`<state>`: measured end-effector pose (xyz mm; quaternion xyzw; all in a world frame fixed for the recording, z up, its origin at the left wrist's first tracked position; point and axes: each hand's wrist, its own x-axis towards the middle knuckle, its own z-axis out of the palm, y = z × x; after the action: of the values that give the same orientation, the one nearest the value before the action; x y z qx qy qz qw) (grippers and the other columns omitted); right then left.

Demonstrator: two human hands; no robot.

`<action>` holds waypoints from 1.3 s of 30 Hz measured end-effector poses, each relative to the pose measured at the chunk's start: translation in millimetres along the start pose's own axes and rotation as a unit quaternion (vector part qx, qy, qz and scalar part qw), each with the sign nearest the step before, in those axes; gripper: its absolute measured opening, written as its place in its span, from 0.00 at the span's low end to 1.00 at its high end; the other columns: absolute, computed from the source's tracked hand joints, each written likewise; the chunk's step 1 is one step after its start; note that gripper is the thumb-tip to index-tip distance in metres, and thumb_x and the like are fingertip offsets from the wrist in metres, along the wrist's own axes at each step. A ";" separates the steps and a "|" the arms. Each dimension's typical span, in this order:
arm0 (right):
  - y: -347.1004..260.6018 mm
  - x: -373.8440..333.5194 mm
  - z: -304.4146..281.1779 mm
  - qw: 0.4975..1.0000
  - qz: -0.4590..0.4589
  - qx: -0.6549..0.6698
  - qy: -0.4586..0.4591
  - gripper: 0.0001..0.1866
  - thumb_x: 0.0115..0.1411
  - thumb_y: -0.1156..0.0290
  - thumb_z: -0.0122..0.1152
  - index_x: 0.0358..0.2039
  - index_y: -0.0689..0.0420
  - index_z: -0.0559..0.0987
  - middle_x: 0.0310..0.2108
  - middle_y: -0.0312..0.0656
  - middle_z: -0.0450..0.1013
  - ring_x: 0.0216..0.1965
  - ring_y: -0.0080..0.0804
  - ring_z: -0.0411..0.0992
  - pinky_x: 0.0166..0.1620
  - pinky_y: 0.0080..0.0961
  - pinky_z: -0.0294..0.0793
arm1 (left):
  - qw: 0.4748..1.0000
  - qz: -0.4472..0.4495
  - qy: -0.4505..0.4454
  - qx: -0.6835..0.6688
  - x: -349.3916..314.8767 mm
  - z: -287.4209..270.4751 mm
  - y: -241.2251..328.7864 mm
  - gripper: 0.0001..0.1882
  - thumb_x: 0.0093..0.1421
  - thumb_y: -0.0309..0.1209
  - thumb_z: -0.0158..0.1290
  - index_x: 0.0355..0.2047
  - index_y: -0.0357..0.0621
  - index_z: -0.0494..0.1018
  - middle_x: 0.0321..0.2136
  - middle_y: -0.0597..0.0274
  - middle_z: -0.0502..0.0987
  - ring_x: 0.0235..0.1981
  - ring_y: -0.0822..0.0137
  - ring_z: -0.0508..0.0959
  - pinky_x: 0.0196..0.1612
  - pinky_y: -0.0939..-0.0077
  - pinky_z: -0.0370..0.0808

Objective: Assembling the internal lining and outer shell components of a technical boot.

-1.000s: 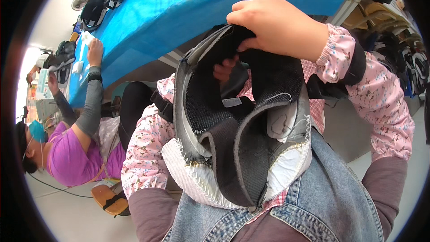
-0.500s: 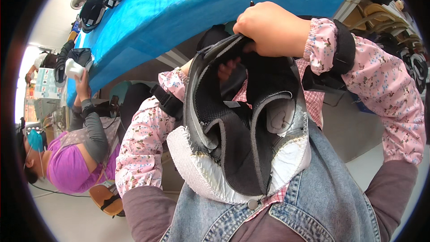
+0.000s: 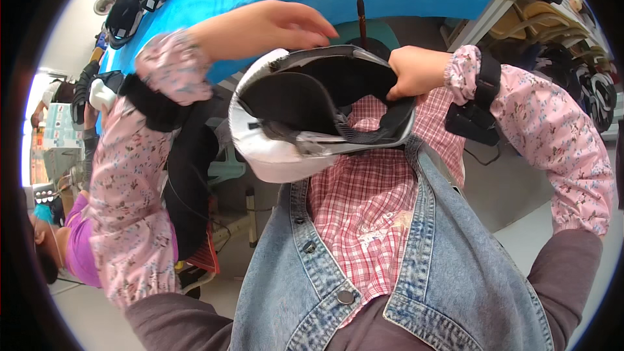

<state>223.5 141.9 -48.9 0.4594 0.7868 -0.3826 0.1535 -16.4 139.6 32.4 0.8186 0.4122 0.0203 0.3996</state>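
While right hand [image 3: 416,73] grips shoe upper [image 3: 300,103] at 2 o'clock, left hand [image 3: 276,29] is at 11 o'clock, fingers loosely extended, contact unclear.

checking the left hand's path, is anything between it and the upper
Nothing visible is: the left hand is close by the far rim of the upper; whether it touches is unclear. The stick rises beyond, right of its fingertips, not between. The right hand holds the upper's right side.
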 end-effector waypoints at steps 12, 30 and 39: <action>9.3 -13.0 13.9 0.983 -0.009 0.142 -0.115 0.17 0.51 0.67 0.62 0.25 0.73 0.74 0.23 0.47 0.75 0.21 0.29 0.76 0.24 0.20 0.78 | 0.953 0.018 0.016 0.303 38.1 61.9 20.7 0.17 0.45 0.28 0.60 0.31 0.39 0.63 0.27 0.55 0.74 0.32 0.53 0.74 0.35 0.65 0.71; 29.1 -13.6 42.2 0.970 -0.023 0.211 -0.115 0.15 0.53 0.67 0.60 0.30 0.70 0.76 0.24 0.46 0.75 0.21 0.30 0.76 0.24 0.21 0.79 | 0.946 -0.020 -0.054 0.318 40.5 97.9 20.5 0.13 0.46 0.32 0.59 0.29 0.41 0.69 0.25 0.56 0.75 0.30 0.55 0.75 0.34 0.65 0.71; 33.8 -7.8 41.4 0.971 -0.024 0.204 -0.126 0.16 0.53 0.65 0.61 0.32 0.68 0.76 0.24 0.45 0.74 0.21 0.32 0.75 0.24 0.22 0.79 | 0.941 0.014 -0.077 0.329 29.7 113.7 65.9 0.12 0.48 0.39 0.57 0.24 0.43 0.74 0.19 0.54 0.74 0.24 0.54 0.76 0.29 0.64 0.72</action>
<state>251.5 116.1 -87.2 0.4098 0.6774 -0.5935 0.1449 87.8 65.1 -9.5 0.9089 0.3527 -0.1741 0.1387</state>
